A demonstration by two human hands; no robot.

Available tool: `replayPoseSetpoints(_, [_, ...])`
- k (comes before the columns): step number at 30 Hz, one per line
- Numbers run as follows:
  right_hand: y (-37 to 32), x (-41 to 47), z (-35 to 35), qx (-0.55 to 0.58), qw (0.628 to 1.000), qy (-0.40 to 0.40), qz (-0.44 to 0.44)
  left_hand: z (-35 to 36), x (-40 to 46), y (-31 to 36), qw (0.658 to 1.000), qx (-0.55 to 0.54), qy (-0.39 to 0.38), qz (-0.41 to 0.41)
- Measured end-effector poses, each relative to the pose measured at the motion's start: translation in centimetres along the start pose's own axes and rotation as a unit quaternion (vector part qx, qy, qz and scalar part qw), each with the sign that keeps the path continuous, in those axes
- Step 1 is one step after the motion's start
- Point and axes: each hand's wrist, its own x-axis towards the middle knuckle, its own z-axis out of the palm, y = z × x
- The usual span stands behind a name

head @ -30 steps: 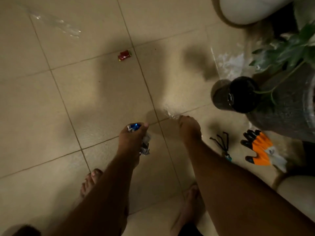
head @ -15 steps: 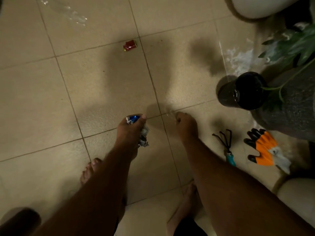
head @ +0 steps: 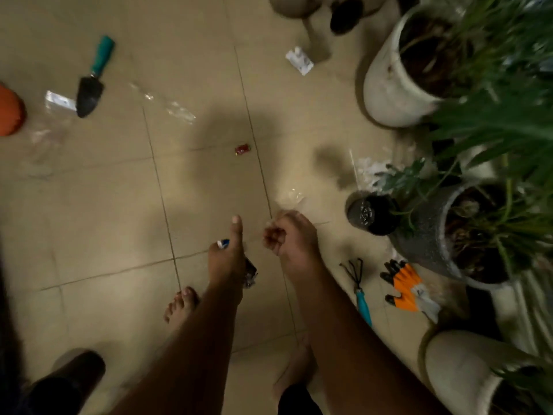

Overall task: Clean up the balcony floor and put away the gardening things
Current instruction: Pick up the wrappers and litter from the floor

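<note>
Several potted plants (head: 419, 70) are ranged along the right of the tiled balcony floor (head: 89, 205). Crumpled wrappers (head: 250, 272) are gripped in the left hand (head: 226, 259), its fingers curled round them and the thumb stretched forward. A clear plastic scrap (head: 288, 197) seems to be pinched by the curled fingers of the right hand (head: 291, 238), though blur makes this uncertain. A trowel (head: 91, 85) lies far left, orange-and-black gloves (head: 404, 287) and a hand rake (head: 357, 287) beside the right forearm, and a small red wrapper (head: 242, 149) ahead on the floor.
</note>
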Motion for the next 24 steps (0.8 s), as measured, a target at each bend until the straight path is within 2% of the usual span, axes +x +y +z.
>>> replayPoseSetpoints(2, [-2.4,-2.6,1.7,-0.002,0.999,-0.029,0.017,-1.2,-1.4,2.6,0.999,-0.010,-0.045,0.010])
replayPoseSetpoints(5, [-5.2,-6.1,4.7,-0.163,0.986,-0.044,0.017,-3.1,-4.2,7.5,0.986,0.002,-0.154,0.059])
replayPoseSetpoints(7, [-6.9,-8.5,7.1,-0.242,0.969,-0.037,-0.015,-4.3,-6.2,10.8,0.977,0.022,-0.187,0.097])
replayPoseSetpoints(11, [-10.7,-13.7,11.7,-0.292,0.954,-0.033,-0.059,-7.5,-9.8,16.5,0.980,0.033,-0.152,0.120])
replayPoseSetpoints(14, [-12.4,-17.3,14.8,-0.373,0.921,-0.040,-0.104,-10.6,-12.5,19.9,0.984,0.010,-0.122,0.126])
replayPoseSetpoints(17, [-13.6,-19.8,16.5,-0.401,0.905,-0.036,-0.137,-12.7,-14.5,22.2,0.986,-0.005,-0.105,0.132])
replayPoseSetpoints(21, [-14.8,-20.6,17.1,-0.385,0.908,-0.036,-0.161,-13.5,-15.1,23.8,0.985,-0.057,-0.099,0.126])
replayPoseSetpoints(24, [-16.1,-19.5,17.8,-0.364,0.920,-0.048,-0.138,-13.4,-14.6,25.4,0.985,-0.101,-0.091,0.107])
